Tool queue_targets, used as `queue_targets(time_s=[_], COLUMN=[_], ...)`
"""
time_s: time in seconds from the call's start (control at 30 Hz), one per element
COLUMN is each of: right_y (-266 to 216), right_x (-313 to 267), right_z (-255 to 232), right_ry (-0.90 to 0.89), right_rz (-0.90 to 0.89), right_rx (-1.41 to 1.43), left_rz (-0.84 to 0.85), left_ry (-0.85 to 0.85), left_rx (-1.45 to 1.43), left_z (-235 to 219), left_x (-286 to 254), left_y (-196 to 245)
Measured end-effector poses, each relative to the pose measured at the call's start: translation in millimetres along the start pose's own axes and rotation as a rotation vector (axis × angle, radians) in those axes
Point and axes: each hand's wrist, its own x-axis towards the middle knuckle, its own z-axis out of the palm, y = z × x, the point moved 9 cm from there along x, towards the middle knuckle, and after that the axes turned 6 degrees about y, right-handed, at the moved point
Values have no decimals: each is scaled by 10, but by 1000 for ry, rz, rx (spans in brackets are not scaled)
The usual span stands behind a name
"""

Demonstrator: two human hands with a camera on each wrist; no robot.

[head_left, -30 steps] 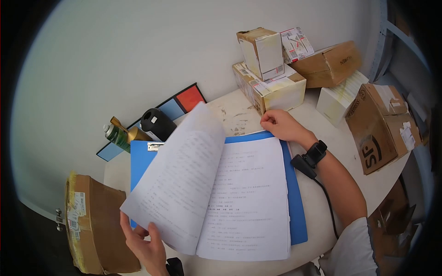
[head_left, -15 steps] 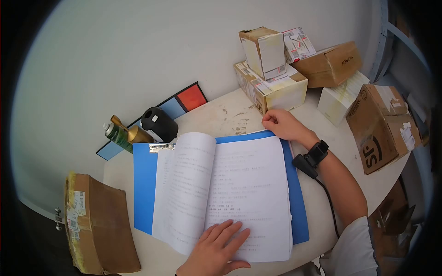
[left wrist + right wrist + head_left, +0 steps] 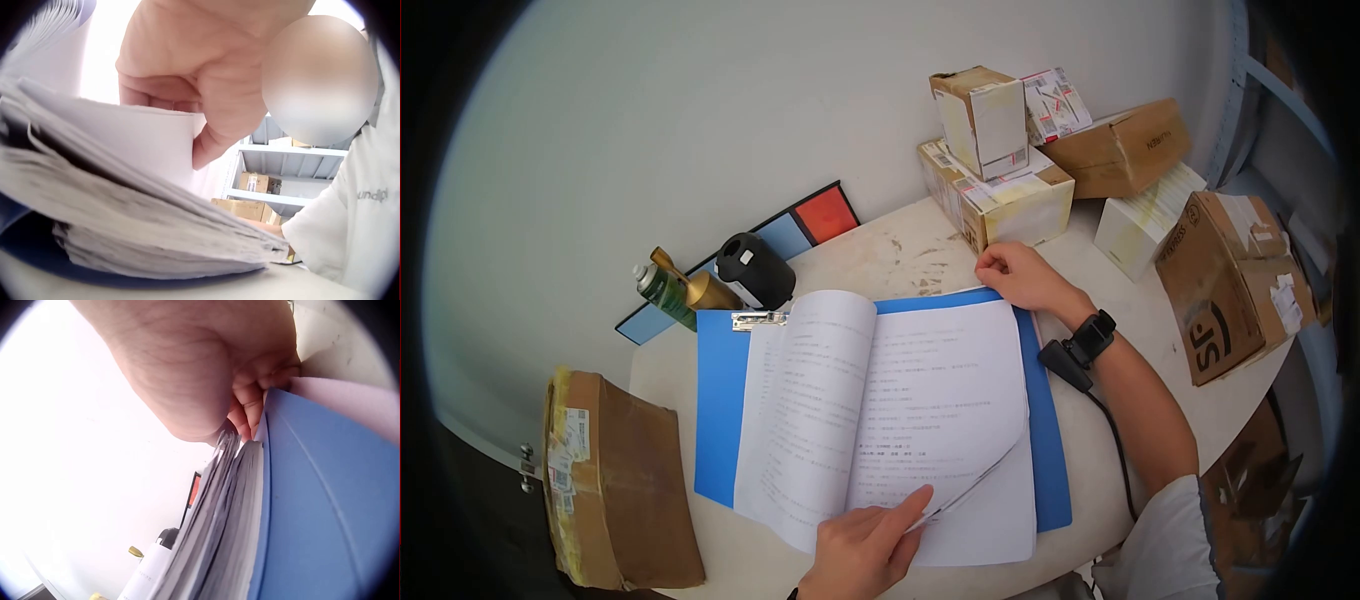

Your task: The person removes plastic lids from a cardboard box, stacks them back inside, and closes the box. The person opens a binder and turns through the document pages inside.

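Observation:
A thick stack of printed pages lies open on a blue file folder [image 3: 1052,470] with a metal clip [image 3: 756,320] at its top left. My left hand [image 3: 862,550] pinches the lower right corner of the top right-hand page [image 3: 935,400] and lifts it into a curve. In the left wrist view, that raised page [image 3: 144,134] runs between thumb and fingers. Turned pages [image 3: 815,400] bulge on the left side. My right hand [image 3: 1030,280] rests at the folder's top right corner, fingers loosely curled; in the right wrist view its fingertips are beside the stack's edge [image 3: 222,506].
Cardboard boxes [image 3: 1000,205] are piled at the back right, with another box [image 3: 1225,290] near the right edge. A tall carton [image 3: 640,490] stands at left. A black cylinder [image 3: 755,270], a spray can [image 3: 662,295] and a coloured panel [image 3: 825,212] line the wall.
My left hand let go of a page, which settled on the left, then lay flat on the right page. Now it pinches and lifts that page's corner. The right hand stays put.

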Motion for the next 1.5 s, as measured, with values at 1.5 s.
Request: queue_targets(time_s=[1.5], right_y=[27], right_x=[5], right_z=[-10], right_ry=[47], right_rz=[-6], right_rx=[2], left_rz=[145], left_ry=[708], left_rx=[137], left_z=[-709], left_x=[-171], left_y=[-254])
